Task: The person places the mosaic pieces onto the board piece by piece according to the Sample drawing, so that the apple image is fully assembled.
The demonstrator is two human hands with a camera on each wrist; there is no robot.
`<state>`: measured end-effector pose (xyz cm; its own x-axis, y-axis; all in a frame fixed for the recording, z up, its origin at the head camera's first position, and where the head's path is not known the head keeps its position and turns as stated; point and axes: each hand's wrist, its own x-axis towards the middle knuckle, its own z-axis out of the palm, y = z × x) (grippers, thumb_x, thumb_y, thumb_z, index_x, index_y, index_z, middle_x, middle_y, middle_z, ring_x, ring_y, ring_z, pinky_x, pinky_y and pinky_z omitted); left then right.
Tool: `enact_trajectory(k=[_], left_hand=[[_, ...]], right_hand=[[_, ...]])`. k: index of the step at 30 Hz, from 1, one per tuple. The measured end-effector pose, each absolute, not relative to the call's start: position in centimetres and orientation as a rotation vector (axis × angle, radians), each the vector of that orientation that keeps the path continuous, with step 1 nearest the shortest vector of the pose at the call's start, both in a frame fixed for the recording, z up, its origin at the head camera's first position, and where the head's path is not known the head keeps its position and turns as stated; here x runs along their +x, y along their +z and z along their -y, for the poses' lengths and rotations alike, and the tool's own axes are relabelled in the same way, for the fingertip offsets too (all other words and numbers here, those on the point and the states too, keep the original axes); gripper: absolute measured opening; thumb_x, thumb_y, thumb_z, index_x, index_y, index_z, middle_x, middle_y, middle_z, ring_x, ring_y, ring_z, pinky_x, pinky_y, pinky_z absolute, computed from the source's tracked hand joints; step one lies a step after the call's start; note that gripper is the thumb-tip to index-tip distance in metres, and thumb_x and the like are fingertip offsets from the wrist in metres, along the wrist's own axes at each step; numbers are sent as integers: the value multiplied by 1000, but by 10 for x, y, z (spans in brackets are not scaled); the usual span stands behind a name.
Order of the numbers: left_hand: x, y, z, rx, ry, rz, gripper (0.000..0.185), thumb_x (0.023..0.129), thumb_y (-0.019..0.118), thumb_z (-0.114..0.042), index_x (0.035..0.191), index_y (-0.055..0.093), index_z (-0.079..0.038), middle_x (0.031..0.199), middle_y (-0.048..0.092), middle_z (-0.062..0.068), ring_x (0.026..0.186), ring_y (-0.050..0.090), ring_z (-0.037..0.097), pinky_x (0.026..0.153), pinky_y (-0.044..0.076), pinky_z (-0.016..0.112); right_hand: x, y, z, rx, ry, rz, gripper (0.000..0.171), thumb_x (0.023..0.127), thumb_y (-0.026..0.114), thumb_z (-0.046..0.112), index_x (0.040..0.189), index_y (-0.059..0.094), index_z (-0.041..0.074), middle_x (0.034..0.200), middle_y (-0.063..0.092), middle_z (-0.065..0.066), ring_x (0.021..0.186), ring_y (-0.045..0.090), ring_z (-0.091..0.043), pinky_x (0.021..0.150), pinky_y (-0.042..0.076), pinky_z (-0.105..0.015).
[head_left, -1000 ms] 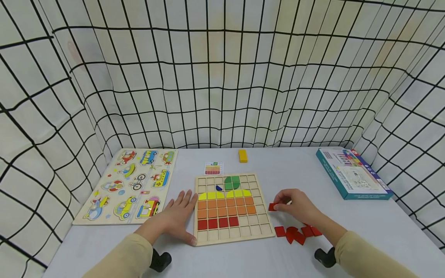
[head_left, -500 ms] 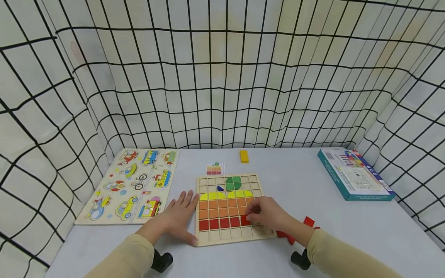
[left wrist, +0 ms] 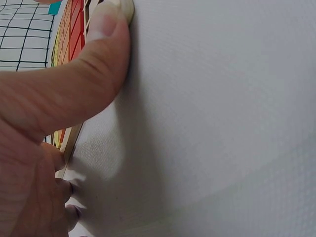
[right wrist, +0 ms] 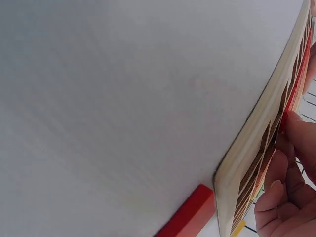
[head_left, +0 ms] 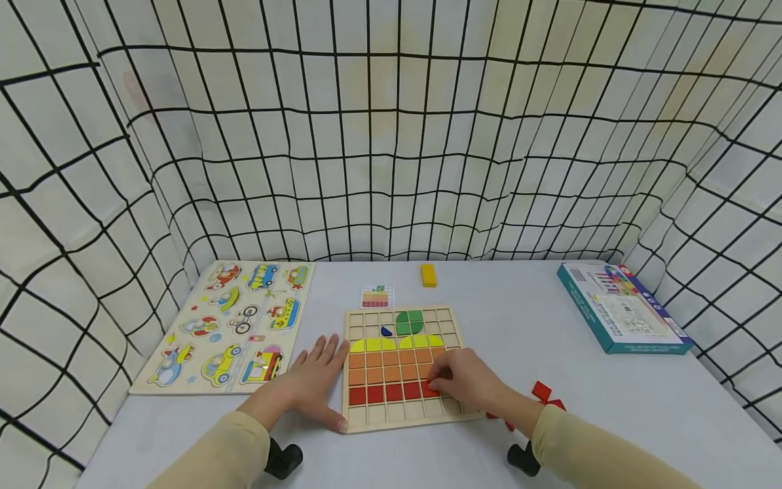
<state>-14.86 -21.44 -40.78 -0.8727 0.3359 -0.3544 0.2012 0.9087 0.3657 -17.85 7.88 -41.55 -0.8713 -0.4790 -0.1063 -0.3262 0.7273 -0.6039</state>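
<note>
A wooden grid board (head_left: 415, 411) lies in the middle of the table, with rows of yellow, orange and red tiles, a green leaf shape (head_left: 409, 322) and a small blue piece (head_left: 386, 331). My left hand (head_left: 308, 387) lies with fingers spread at the board's left edge. Its thumb (left wrist: 106, 54) touches the near left corner. My right hand (head_left: 467, 377) pinches a red square tile (head_left: 431, 388) at the right end of the red row. In the right wrist view, the thumb (right wrist: 300, 136) is against the red tile; the other fingers are curled and hide part of the board.
Loose red tiles (head_left: 541, 390) lie right of the board, partly behind my right forearm. A picture card (head_left: 377, 297) and a yellow block (head_left: 429, 276) are beyond it. A vehicle puzzle board (head_left: 222, 326) lies left, a teal-edged box (head_left: 623, 305) right. Black netting surrounds the table.
My right hand has moved left from beside the board, carrying a red tile to the cell after the other red tiles, and has lowered slightly there. The left hand stays in place.
</note>
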Motion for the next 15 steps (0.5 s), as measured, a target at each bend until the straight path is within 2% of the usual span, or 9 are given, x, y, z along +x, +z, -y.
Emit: enact_trajectory(k=[9,15], left_hand=[[-148,-408,215,395,452,-2653,132,65,92,-51,162,19,0,170,9,26,158,2,49,124,9,70],[-148,-407,215,397,441,-2653,132,66,92,-52,162,18,0,170,9,26,158,2,49,124,9,70]], right_hand=[[-181,-418,-91,-641,-873,-2708,6,90,78,10,89,74,15,83,67,9,79,55,-11,67,48,-20],[-185,-413,-126,-452,-885,-2775,7,90,78,10,93,75,15,86,68,5,82,56,-13,71,53,-21]])
